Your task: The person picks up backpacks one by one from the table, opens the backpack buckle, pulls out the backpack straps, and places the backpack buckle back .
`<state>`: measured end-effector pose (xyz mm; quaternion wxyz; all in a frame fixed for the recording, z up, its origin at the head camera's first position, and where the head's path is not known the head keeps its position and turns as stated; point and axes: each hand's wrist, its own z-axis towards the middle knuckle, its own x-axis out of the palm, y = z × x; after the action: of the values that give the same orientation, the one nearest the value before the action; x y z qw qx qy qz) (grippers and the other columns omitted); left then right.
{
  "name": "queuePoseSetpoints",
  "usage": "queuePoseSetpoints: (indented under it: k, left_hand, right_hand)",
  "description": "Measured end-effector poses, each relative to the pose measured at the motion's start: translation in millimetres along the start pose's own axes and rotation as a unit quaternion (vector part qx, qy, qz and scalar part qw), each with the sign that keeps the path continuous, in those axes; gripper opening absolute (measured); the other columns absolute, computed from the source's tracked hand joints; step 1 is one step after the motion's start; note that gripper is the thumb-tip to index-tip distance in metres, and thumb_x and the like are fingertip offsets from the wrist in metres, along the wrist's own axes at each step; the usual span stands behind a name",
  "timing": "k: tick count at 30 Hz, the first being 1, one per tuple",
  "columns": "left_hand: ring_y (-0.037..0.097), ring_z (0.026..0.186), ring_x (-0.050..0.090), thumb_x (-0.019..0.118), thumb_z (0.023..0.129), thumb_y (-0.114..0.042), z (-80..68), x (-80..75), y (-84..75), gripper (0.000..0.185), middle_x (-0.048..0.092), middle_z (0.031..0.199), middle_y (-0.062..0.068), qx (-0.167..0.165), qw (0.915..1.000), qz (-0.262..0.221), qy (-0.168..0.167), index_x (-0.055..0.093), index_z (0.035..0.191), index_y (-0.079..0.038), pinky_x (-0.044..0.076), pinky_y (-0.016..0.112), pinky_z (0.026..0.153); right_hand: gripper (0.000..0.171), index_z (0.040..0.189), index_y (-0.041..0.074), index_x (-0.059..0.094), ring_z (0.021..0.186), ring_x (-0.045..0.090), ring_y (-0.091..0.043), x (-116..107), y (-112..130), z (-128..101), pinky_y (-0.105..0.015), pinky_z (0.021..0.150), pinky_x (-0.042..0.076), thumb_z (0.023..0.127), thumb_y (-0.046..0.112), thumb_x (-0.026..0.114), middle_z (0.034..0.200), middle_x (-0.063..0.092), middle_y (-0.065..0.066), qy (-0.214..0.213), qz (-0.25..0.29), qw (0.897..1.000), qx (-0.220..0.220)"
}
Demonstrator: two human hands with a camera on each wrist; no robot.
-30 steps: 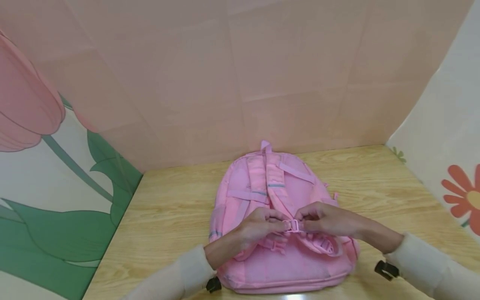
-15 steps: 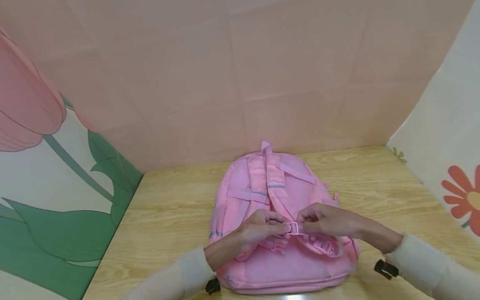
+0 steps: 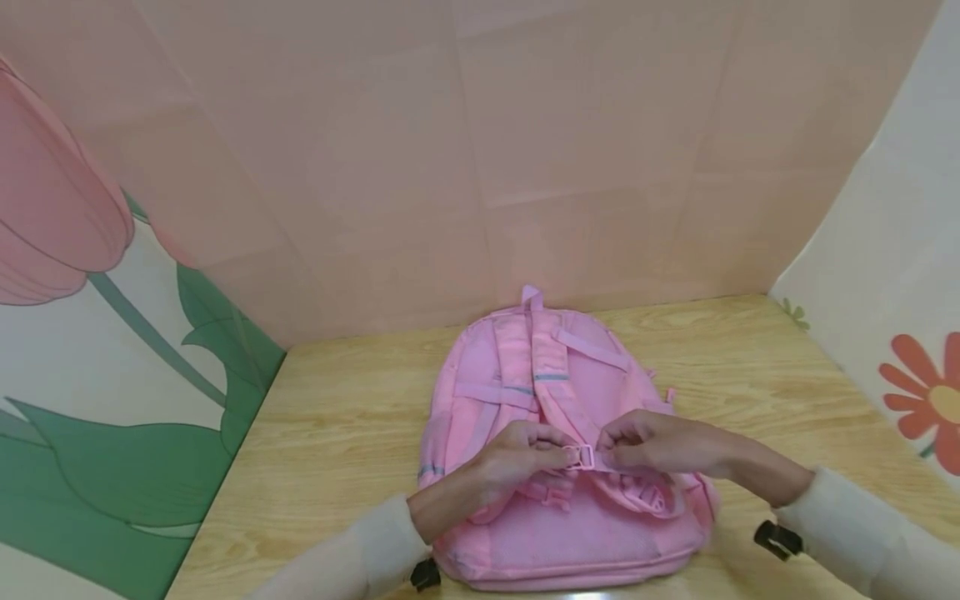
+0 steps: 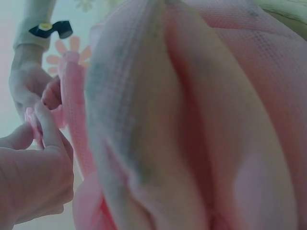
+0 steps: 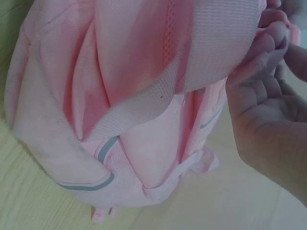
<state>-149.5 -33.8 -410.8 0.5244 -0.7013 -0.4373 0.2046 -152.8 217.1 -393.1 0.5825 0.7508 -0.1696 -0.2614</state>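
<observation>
A pink backpack (image 3: 555, 517) lies strap side up on the wooden table (image 3: 337, 433). Over its middle both hands meet at a small pink plastic buckle (image 3: 579, 457) on the shoulder strap. My left hand (image 3: 517, 454) pinches the buckle's left side with thumb and fingers. My right hand (image 3: 645, 443) pinches its right side and the strap there. In the left wrist view the left hand (image 4: 33, 177) grips pink webbing beside the backpack (image 4: 192, 120). The right wrist view shows the right hand (image 5: 268, 110) holding the wide strap (image 5: 220, 48) against the backpack (image 5: 96, 96).
Pink panels stand close behind the table, and flower-printed walls (image 3: 90, 333) close in the left and right sides. Bare wood lies to the left and right of the backpack. Black wrist clips (image 3: 776, 540) sit on both cream sleeves.
Both hands stay pinched on the buckle and have shifted only slightly lower and left. The backpack has not moved.
</observation>
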Motion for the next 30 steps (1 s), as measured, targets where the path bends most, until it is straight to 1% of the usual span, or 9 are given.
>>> queuePoseSetpoints:
  k: [6,9,14,22,30]
  left_hand:
    - [0.017,0.072,0.070,0.068,0.093,-0.008,0.8,-1.3,2.0,0.020,0.073,0.092,0.007,0.000,1.0000,0.001,0.006,0.068,0.111,0.001,0.062,0.047,0.080]
    - [0.017,0.071,0.070,0.068,0.093,-0.007,0.5,-0.8,3.3,0.020,0.072,0.092,0.007,0.001,0.9999,-0.005,0.009,0.068,0.111,0.001,0.062,0.047,0.080]
    - [0.016,0.069,0.069,0.068,0.093,-0.007,-0.6,1.2,5.2,0.018,0.070,0.088,0.006,-0.005,0.9997,-0.020,0.009,0.068,0.110,0.000,0.062,0.049,0.080]
    - [0.016,0.068,0.068,0.069,0.093,-0.008,-0.2,2.8,5.1,0.018,0.069,0.087,0.005,-0.009,0.9999,-0.011,0.007,0.069,0.109,0.000,0.062,0.048,0.079]
    - [0.016,0.069,0.069,0.068,0.093,-0.006,-1.5,2.0,5.2,0.018,0.068,0.086,0.005,-0.009,0.9998,-0.016,0.011,0.068,0.110,0.000,0.062,0.048,0.081]
  right_hand:
    - [0.020,0.099,-0.008,0.060,0.065,0.053,-0.002,1,-2,2,-0.011,0.055,0.047,0.102,0.011,0.053,0.083,0.060,-0.001,0.003,0.003,1.000,-0.014]
    - [0.019,0.098,-0.008,0.060,0.066,0.053,-0.002,3,-3,5,-0.012,0.056,0.047,0.101,0.009,0.053,0.083,0.060,-0.001,-0.003,0.001,1.000,-0.014]
    - [0.016,0.100,-0.006,0.063,0.068,0.053,-0.003,7,-2,8,-0.013,0.058,0.048,0.100,0.006,0.053,0.081,0.060,-0.001,-0.017,-0.008,1.000,-0.017]
    - [0.015,0.100,-0.005,0.064,0.065,0.048,-0.003,10,2,10,-0.013,0.055,0.044,0.099,0.005,0.054,0.078,0.056,0.001,-0.013,-0.004,1.000,-0.024]
    - [0.015,0.099,-0.005,0.064,0.066,0.053,-0.003,10,3,9,-0.014,0.056,0.047,0.099,0.008,0.055,0.080,0.061,-0.001,-0.024,-0.002,1.000,-0.015]
